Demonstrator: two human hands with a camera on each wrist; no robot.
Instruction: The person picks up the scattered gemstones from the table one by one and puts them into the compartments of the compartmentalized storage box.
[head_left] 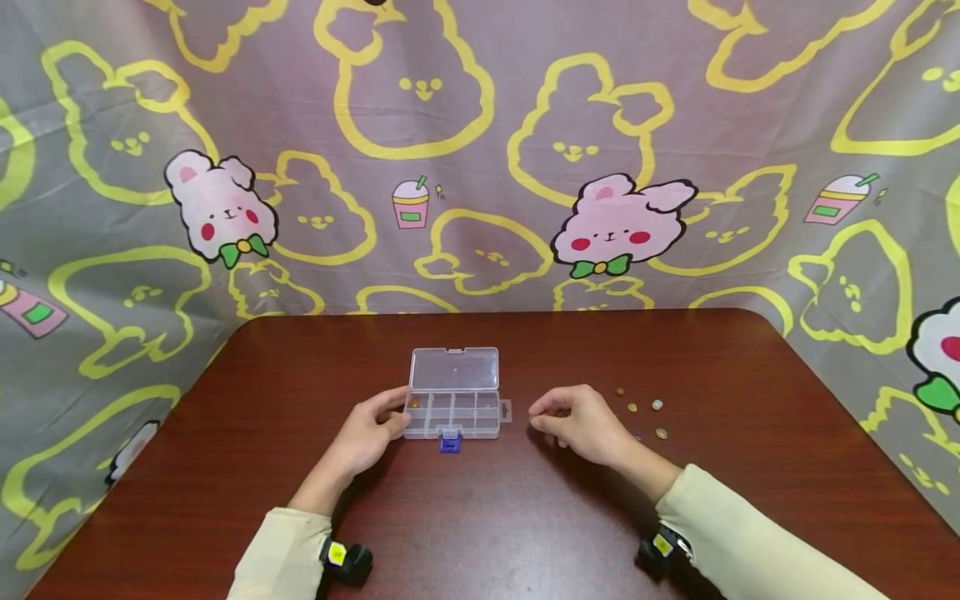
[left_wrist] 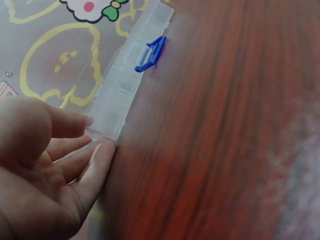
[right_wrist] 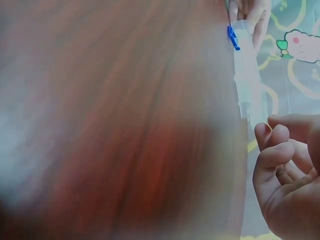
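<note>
A clear plastic compartment box (head_left: 452,414) stands on the table with its lid (head_left: 454,370) raised at the back and its blue latch (head_left: 450,443) hanging at the front. My left hand (head_left: 372,433) holds the box's left end, thumb in front and fingers behind. An orange stone (head_left: 415,403) lies in the back left compartment. To the right of the box, my right hand (head_left: 581,423) is above the table with thumb and index fingertips pinched together on a tiny stone, almost wholly hidden by them. In the right wrist view the fingers (right_wrist: 280,155) are curled.
Right of my right hand lie several small stones, among them a white one (head_left: 657,405), a yellowish one (head_left: 662,433) and a brown-orange one (head_left: 620,391). The brown wooden table (head_left: 480,525) ends at a patterned cloth (head_left: 480,192) behind.
</note>
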